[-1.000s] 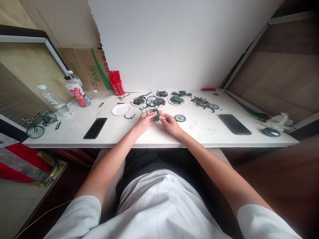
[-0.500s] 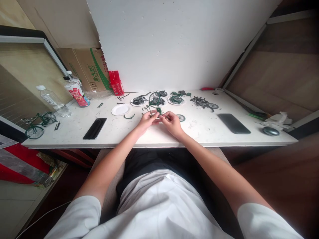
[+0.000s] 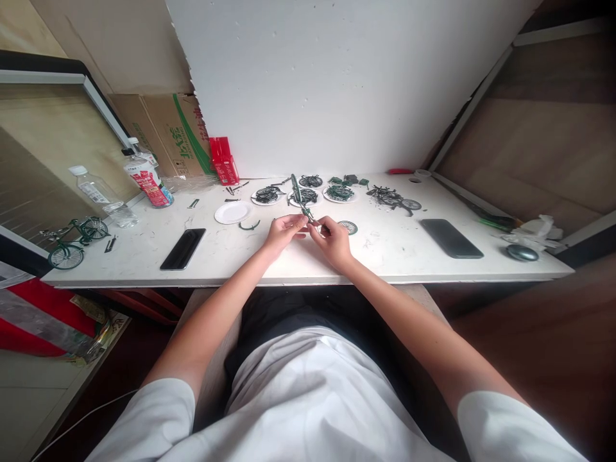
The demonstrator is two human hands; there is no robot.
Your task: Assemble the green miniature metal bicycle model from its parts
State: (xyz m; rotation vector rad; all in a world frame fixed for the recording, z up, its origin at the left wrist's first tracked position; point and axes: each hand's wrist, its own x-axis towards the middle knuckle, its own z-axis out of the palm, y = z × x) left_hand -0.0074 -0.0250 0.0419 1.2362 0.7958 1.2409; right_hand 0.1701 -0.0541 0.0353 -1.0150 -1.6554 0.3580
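Between my two hands is a green model bicycle (image 3: 296,191), only partly assembled, its one visible wheel pointing up and away from me and seen nearly edge-on. My left hand (image 3: 285,231) pinches its near end between thumb and fingers. From the other side, my right hand (image 3: 332,240) is closed on the same end, the fingertips of both hands almost meeting. My fingers hide the parts they grip. Just beyond my right hand a loose spoked wheel (image 3: 348,227) lies on the table. A curved green mudguard piece (image 3: 249,226) rests left of my left hand.
Paper plates of bicycle parts (image 3: 341,193) stand behind my hands, beside a bare plate (image 3: 233,212) and a dark parts pile (image 3: 395,198). Phones (image 3: 183,249) (image 3: 451,239) lie on both sides. A finished-looking model bicycle (image 3: 78,241) and bottles (image 3: 148,180) stand at left.
The model bicycle has turned in my hands: its wheel, formerly seen broadside, now shows nearly edge-on. Both hands stay in almost the same place.
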